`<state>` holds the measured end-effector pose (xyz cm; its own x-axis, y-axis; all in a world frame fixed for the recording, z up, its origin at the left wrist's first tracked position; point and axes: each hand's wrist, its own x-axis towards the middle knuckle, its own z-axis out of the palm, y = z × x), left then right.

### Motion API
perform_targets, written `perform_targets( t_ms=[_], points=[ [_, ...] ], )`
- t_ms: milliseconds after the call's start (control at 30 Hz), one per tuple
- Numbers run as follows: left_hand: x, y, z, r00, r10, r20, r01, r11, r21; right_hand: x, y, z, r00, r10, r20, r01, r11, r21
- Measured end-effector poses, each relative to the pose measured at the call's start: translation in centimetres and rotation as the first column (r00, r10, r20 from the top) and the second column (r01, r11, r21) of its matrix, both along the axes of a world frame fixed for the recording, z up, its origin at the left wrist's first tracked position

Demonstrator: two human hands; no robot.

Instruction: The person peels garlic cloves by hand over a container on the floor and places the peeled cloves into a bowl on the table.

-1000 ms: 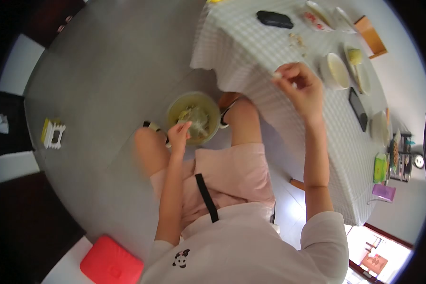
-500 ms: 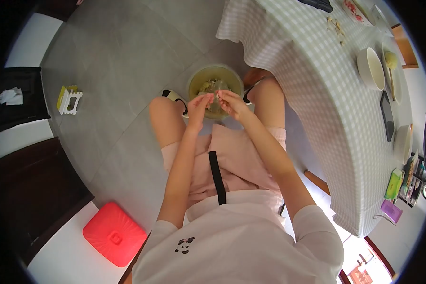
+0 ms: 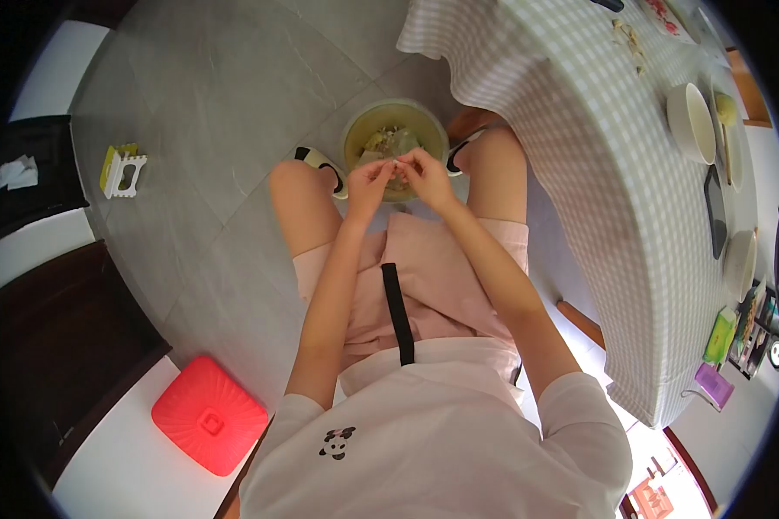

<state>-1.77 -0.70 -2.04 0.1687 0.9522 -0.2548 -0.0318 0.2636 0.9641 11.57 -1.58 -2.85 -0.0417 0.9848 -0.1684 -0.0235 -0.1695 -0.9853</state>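
Head view: the fingers of my left hand (image 3: 370, 184) and right hand (image 3: 429, 180) meet tip to tip, pinched on a small white piece (image 3: 395, 163) above the bucket (image 3: 420, 121). I judge it light, firm enough for a gentle pinch but liable to slip or break if squeezed; its opposite edges look the best hold. Its texture is too small to read. To my right, the tabletop (image 3: 597, 173) carries a bowl (image 3: 691, 125) and scraps (image 3: 628, 43).
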Motion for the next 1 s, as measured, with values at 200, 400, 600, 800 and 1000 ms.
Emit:
perform_targets(
  t_ms=[200,400,600,800,1000],
  points=[
    [0.0,0.2,-0.4,0.997,-0.013,0.079,0.013,1.0,0.002,0.7,0.2,0.9,0.95,0.023,0.312,-0.097,0.97,0.222],
    [0.2,-0.2,0.1,0.978,-0.023,-0.207,0.067,0.976,0.209,0.9,0.1,1.7,0.947,0.048,0.318,-0.136,0.956,0.26],
    [0.1,-0.2,0.6,0.91,0.029,-0.413,0.149,0.908,0.391,0.9,0.3,2.7,0.943,0.067,0.326,-0.152,0.958,0.244],
    [0.3,-0.3,0.7,0.878,0.074,-0.472,0.152,0.894,0.423,0.8,0.4,2.2,0.941,0.057,0.333,-0.156,0.947,0.281],
    [-0.2,1.0,-0.2,0.986,0.166,0.024,-0.168,0.978,0.122,0.7,0.2,1.5,0.995,0.099,-0.017,-0.096,0.989,0.109]
  ],
)
